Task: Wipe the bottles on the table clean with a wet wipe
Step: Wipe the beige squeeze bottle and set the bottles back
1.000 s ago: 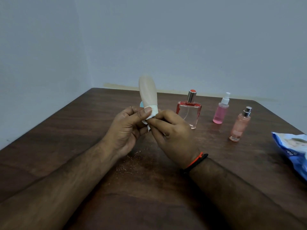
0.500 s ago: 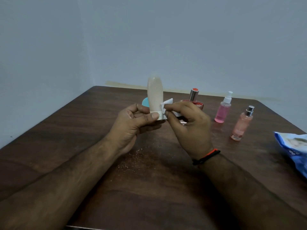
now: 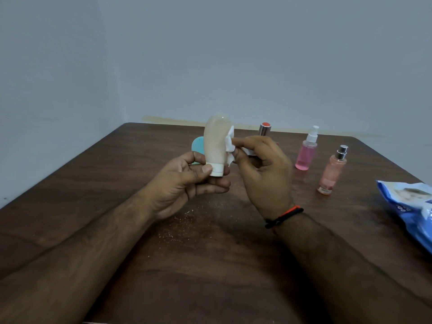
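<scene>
While the wipe climbed: change: compared with the earlier frames, the wet wipe (image 3: 229,144) had moved from the white cap (image 3: 217,170) up to the right side of the body, so cap end looked done and the body was being covered.
Task meaning: first bottle likely mid-clean; others judged still to do.
Held bottle: cream tube bottle (image 3: 215,142) sat centre frame, upright with cap down, lifted off the table (image 3: 117,174).
Left hand: left hand (image 3: 184,183) gripped the cap end, thumb across the front of the cap, fingers curled under and behind.
Right hand: right hand (image 3: 261,169) pinched the folded wipe between thumb and fingertips, pressing it to the bottle's right flank; wrist bent inward, black-and-orange band (image 3: 284,216) on the wrist.
Forearms: both came in from the lower corners, converging at centre.
Waiting bottles: perfume bottle with red-topped cap (image 3: 265,129) mostly hidden behind the right hand; pink spray bottle (image 3: 306,150) and peach spray bottle (image 3: 332,170) stood right of centre, well apart from the hands.
Other: teal object (image 3: 197,146) partly hidden behind the held bottle, cannot tell what; blue wipe pack (image 3: 406,206) at right edge; pale specks (image 3: 182,220) on the table under the hands.
</scene>
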Demonstrator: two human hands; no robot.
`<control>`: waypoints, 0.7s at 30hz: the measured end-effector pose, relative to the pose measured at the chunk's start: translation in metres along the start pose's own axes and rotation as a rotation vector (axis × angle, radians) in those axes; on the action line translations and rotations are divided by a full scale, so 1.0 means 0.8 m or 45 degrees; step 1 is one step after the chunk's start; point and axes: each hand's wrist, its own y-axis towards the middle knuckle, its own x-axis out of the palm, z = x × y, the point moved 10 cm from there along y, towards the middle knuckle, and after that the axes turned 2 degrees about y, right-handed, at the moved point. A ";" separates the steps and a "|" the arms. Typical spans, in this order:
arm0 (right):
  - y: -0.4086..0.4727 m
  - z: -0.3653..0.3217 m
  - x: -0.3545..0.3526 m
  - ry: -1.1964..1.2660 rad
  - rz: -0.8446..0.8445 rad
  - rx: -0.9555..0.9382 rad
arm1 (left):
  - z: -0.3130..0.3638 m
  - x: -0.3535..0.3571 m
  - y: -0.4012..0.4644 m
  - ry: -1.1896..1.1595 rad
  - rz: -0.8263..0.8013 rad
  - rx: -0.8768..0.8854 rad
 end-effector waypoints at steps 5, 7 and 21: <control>-0.001 0.040 0.002 0.389 0.035 0.348 | -0.008 0.005 -0.002 -0.014 -0.083 -0.060; -0.002 0.042 0.003 0.512 0.043 0.412 | -0.007 0.005 -0.002 0.001 -0.083 -0.055; 0.011 0.031 -0.017 0.173 0.051 0.202 | -0.010 -0.006 -0.001 0.321 -0.090 -0.104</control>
